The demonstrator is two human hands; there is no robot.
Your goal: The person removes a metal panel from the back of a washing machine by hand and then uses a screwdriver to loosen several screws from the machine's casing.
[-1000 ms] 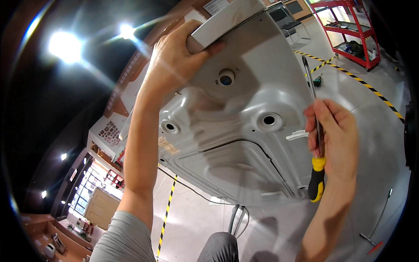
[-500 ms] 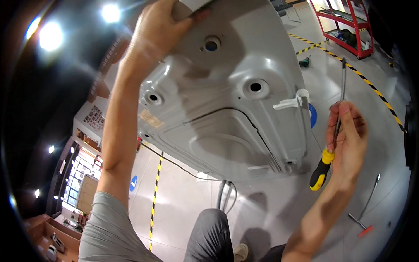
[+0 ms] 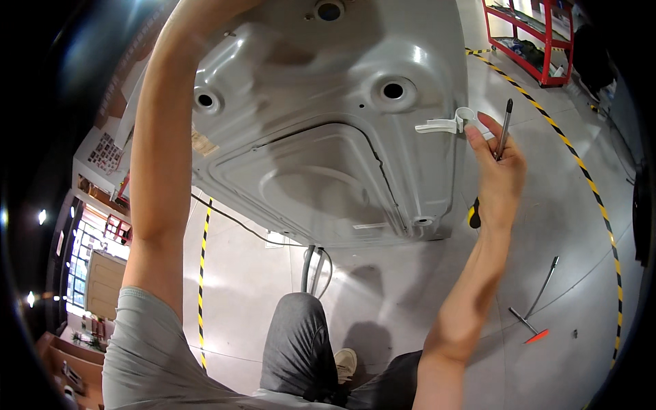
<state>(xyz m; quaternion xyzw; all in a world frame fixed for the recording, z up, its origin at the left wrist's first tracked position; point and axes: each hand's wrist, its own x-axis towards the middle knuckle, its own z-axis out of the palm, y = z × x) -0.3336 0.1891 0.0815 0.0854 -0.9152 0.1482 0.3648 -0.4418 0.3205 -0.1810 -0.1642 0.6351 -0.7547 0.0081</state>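
Observation:
A large grey pressed-metal panel (image 3: 321, 178), with recessed holes and a seam, fills the upper middle of the head view. My left hand (image 3: 215, 15) reaches to the panel's upper part, mostly cut off by the top edge, so its fingers are hidden. At the panel's right edge is a white plastic clip (image 3: 441, 127) with a ring end. My right hand (image 3: 499, 160) is closed on a screwdriver (image 3: 506, 123), metal shaft pointing up and yellow-and-black handle below, with thumb and forefinger at the clip's ring.
A red trolley (image 3: 529, 51) stands back right. Striped floor tape (image 3: 574, 154) runs on both sides. A T-handled tool (image 3: 536, 333) lies on the floor at right. A cable (image 3: 246, 229) and hoses (image 3: 311, 270) hang under the panel, by my leg (image 3: 290, 342).
My right hand has moved left from open floor to the white clip, screwdriver still held. The panel and left arm sit higher in the picture, with the left hand now mostly out of view.

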